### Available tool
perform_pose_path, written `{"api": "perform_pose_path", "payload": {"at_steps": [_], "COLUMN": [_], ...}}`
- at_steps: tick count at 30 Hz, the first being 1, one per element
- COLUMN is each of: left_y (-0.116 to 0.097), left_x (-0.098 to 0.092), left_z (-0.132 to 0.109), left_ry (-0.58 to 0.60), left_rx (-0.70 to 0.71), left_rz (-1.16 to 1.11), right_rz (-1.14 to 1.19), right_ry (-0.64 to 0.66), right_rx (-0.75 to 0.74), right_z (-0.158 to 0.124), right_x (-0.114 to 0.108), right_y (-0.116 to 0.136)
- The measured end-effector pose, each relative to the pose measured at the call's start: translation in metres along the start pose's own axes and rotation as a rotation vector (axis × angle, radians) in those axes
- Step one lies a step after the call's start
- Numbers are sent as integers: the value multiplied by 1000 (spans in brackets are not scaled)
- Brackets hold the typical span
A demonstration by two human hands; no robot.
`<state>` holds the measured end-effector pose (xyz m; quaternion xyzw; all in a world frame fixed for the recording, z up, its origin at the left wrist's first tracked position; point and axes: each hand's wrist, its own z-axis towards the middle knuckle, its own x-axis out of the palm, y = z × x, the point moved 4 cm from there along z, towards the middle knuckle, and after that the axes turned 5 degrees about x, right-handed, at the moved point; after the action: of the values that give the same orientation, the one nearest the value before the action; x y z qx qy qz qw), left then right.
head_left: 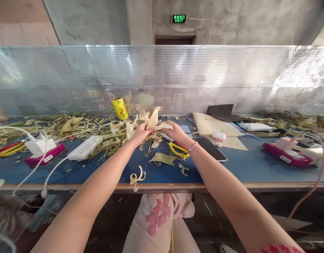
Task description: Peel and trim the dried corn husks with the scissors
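Both hands meet over the back half of the blue workbench. My left hand (141,134) is closed on a pale dried flower (153,119) with broad cream petals. Its lower end is hidden by the fingers. My right hand (174,130) pinches a cream petal (165,125) at the flower's right side. Whether that petal is still joined to the flower I cannot tell. Beneath and left of the hands lies a heap of dried stems and leaves (109,140). Yellow-handled pliers (179,151) rest just below my right hand.
A yellow cardboard tube (120,108) stands near the perforated metal screen (172,70). Right of my arm lie a phone (211,149), brown paper (216,125) and a white earphone case (219,136). Magenta power strips (44,154) with cables sit on both sides. Curled scraps (137,177) lie near the front edge.
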<state>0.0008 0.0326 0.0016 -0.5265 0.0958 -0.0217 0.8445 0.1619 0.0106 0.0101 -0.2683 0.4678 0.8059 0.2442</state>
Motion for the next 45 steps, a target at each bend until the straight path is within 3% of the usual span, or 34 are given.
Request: {"api": "perform_pose_path", "payload": {"at_steps": [3, 5, 10, 15, 20, 23, 26, 29, 31, 35, 39, 42, 45], "left_y": [4, 6, 11, 14, 12, 11, 9, 5, 2, -4, -5, -5, -3], "left_x": [-24, -35, -45, -50, -47, -42, -35, -26, -20, -9, -3, -5, -12], "left_z": [5, 5, 5, 7, 8, 7, 7, 7, 6, 2, -1, 0, 3], "left_ry": [-303, -428, -551, -612, -557, -509, -417, -299, -214, -58, 58, 25, -87], "left_rx": [-47, -67, -86, -69, -22, -29, -13, 27, 44, 34, 22, 19, -1], "left_rz": [-8, -35, -78, -69, -75, -44, -58, -162, -232, -311, -361, -315, -253], "right_rz": [341, 524, 753, 729, 343, -12, -156, -152, -162, -241, -229, -133, 76], "right_ry": [-106, -155, -242, -213, -106, -89, -155, -111, -79, -95, -27, -11, -76], "right_rx": [96, 131, 148, 203, 193, 82, -84, -213, -219, -177, -22, 61, 164], "right_z": [5, 7, 6, 7, 9, 9, 8, 7, 8, 11, 16, 17, 17], "right_x": [-17, -27, -45, -42, -28, -17, -2, 20, 32, 46, 49, 41, 25], "right_y": [-14, -22, -32, -37, -40, -36, -26, -16, -12, -12, -20, -23, -29]}}
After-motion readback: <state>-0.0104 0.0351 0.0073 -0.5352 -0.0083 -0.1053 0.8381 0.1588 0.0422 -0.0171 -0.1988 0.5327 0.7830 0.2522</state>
